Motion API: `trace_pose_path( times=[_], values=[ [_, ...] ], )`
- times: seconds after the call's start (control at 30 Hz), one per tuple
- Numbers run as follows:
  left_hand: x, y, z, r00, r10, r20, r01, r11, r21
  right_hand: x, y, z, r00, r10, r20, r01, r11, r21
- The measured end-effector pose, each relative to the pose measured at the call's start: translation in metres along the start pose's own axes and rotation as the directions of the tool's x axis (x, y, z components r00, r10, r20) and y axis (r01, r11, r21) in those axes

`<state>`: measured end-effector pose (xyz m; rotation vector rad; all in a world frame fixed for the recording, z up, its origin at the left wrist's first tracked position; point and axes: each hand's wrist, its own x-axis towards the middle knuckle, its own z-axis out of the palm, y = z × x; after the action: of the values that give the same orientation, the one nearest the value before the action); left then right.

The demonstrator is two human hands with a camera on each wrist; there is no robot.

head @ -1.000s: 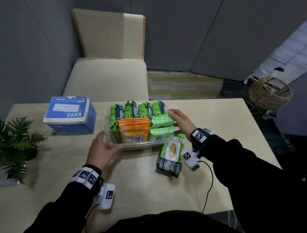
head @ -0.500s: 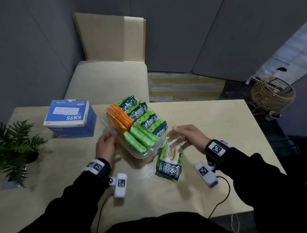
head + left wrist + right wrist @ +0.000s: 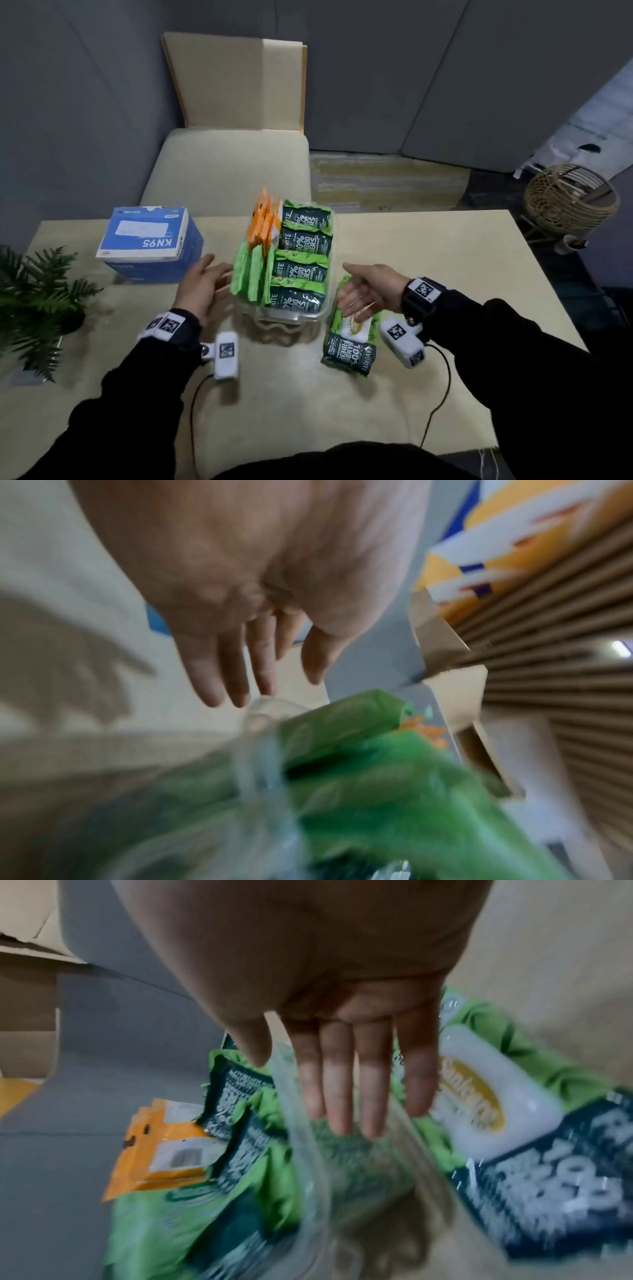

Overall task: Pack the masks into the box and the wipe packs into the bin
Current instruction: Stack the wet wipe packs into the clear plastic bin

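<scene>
A clear plastic bin stands mid-table, filled with several green wipe packs and orange packs on edge. A large green wipe pack with a white lid lies on the table right of the bin. A blue KN95 mask box sits closed at the left. My left hand is beside the bin's left wall, fingers straight, holding nothing; its fingertips are near the bin's rim. My right hand hovers with fingers straight over the large pack, by the bin's right wall.
A potted fern stands at the table's left edge. A cream chair is behind the table, and a wicker basket stands on the floor at the right. Wrist cables trail across the near table.
The bin has been turned about a quarter turn on the table, its long side now running away from me. Both hands have let go and drawn back to its sides.
</scene>
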<state>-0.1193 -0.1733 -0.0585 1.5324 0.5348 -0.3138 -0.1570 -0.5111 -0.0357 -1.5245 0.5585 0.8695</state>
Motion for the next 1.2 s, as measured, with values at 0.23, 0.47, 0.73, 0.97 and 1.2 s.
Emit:
trace_pose_path(
  times=[0.23,0.47,0.73,0.97,1.2],
  values=[
    [-0.035,-0.038,0.004,1.0,-0.018,-0.004,0.018,0.988,0.152,0.047,0.035,-0.04,0.873,-0.215,-0.437,-0.058,0.845,-0.532],
    [0.015,0.003,-0.003,0.974,0.066,0.216,-0.158,0.883,0.443,0.059,0.008,-0.002,0.771,-0.401,-0.494,0.405,0.908,-0.106],
    [0.06,0.023,0.022,0.994,0.086,-0.061,-0.081,0.993,0.083,0.034,-0.02,-0.013,0.922,-0.208,-0.326,0.316,0.892,0.324],
    [0.006,-0.05,0.031,0.905,-0.189,-0.381,0.07,0.95,-0.305,0.015,0.038,-0.014,0.968,-0.174,-0.184,0.238,0.868,0.436],
    [-0.056,-0.148,0.075,0.886,-0.442,0.142,0.386,0.871,0.302,0.049,0.084,-0.067,0.837,-0.303,-0.455,0.118,0.913,-0.39]
  ],
)
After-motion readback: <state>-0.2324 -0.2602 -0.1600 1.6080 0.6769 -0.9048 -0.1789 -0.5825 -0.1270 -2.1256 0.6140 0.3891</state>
